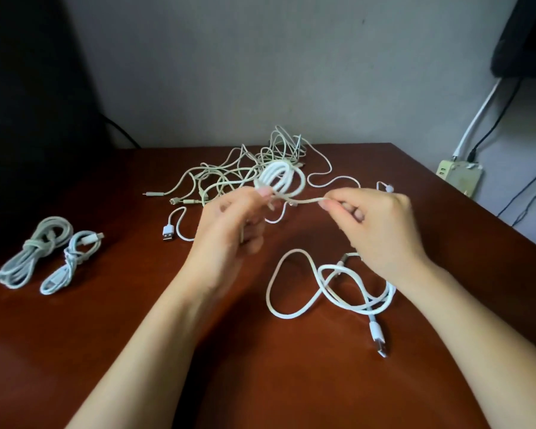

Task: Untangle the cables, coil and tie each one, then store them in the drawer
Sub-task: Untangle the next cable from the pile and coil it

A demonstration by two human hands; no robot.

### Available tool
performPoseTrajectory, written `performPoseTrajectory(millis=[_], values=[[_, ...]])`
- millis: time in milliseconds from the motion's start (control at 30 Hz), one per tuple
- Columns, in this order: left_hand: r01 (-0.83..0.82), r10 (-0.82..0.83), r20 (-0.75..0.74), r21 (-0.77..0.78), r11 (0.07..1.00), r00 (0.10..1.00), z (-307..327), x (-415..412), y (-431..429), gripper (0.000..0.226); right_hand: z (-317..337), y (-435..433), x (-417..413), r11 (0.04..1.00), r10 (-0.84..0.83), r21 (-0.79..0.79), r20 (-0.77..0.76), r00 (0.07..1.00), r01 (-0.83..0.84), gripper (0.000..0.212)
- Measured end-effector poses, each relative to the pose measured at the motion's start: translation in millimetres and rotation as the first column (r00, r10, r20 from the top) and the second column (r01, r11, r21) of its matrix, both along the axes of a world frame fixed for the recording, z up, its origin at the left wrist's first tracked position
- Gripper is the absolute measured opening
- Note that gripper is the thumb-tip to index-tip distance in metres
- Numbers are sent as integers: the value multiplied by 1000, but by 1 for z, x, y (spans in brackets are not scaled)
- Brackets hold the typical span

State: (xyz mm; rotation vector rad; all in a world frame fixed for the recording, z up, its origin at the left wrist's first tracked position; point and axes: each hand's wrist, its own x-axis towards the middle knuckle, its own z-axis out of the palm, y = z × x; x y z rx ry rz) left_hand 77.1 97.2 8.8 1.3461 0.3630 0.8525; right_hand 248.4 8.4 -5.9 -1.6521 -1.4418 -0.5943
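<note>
1. White coiled cable (280,179) held up above the table's middle, several round loops stacked together, in front of the far tangle.
2. Left hand (229,224) pinches the coil at its near-left edge, fingertips closed on the loops; palm faces right.
3. Right hand (375,221) pinches the coil's free tail (307,201), thumb and forefinger pressed together on it; the tail runs roughly level from the coil to this hand.
4. Tangle of pale cables (245,171) lies on the far middle of the table, loops crossing; individual cables cannot be told apart. Several plug ends poke out on its left.
5. Loose white cable (331,286) lies near right, under the right wrist, in open loops, its USB plug (379,340) pointing toward the near edge.
6. A white USB plug (167,235) lies left of the left hand.
7. Two tied bundles on the left: larger greyish bundle (33,252), smaller bluish-white bundle (72,261) just beside it on the right.
8. Brown wooden table (260,382); grey wall (260,72) behind; power strip (460,176) beyond the far right edge.
</note>
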Motion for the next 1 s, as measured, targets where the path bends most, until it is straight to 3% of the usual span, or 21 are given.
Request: performPoseTrajectory(millis=[133, 367, 567, 733, 867, 933, 1000], values=[[-114, 135, 86, -209, 971, 987, 2, -1, 13, 27, 2, -2, -10, 995, 95, 10, 51, 994, -95, 19], [-229, 277, 82, -370, 901, 957, -7, -1, 29, 23, 4, -6, -24, 954, 293, -105, 157, 943, -279, 21], [-227, 297, 66, -496, 838, 952, -11, -2, 36, 25, 3, -6, -35, 919, 391, -172, 266, 881, -356, 22], [-127, 239, 100, -620, 774, 966, -10, -6, 39, 31, -2, -8, -44, 887, 446, -258, 260, 856, -384, 13], [-109, 208, 106, -582, 806, 972, -9, -3, 36, 31, -4, -8, -49, 866, 463, -338, 263, 846, -369, 19], [-154, 183, 26, -426, 891, 983, -12, 0, 34, 26, -4, -8, -51, 858, 476, -352, 270, 837, -374, 22], [-203, 189, -100, -160, 966, 977, -16, 3, 30, 24, -3, -8, -53, 858, 482, -337, 270, 833, -387, 23]])
